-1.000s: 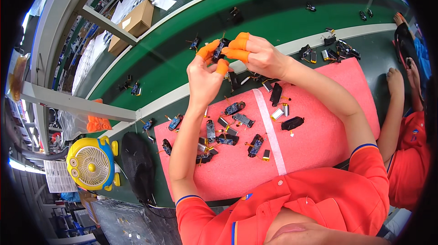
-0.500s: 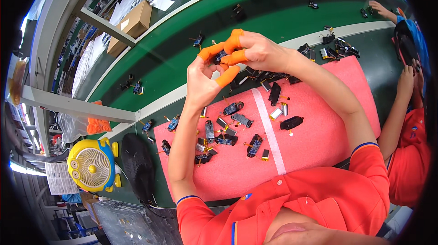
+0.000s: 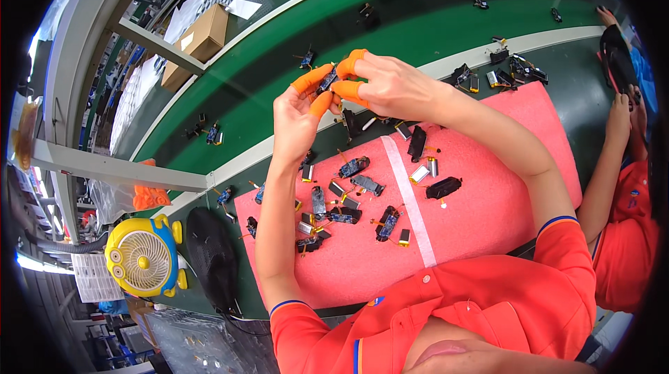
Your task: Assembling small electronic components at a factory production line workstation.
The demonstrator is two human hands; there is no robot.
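Note:
Orange finger cots cover the thumb and fingertips of my left hand and my right hand. Between them, raised above the far edge of the pink foam mat, is a small blue circuit board assembly. My left fingers pinch it from the left, while my right thumb and finger close on its right side; its lower part is hidden. Below lie several similar board assemblies, such as a blue board in a black housing, along with silver battery cells and a black housing.
A green conveyor belt runs beyond the mat, carrying scattered assemblies. On the left stand a yellow and blue fan and a black mesh object. More parts lie at the mat's far right. A co-worker's arm is at right.
Both hands have shifted slightly left with the board assembly, which now shows more between the fingers. At right, the co-worker's far hand has drawn back from the belt.

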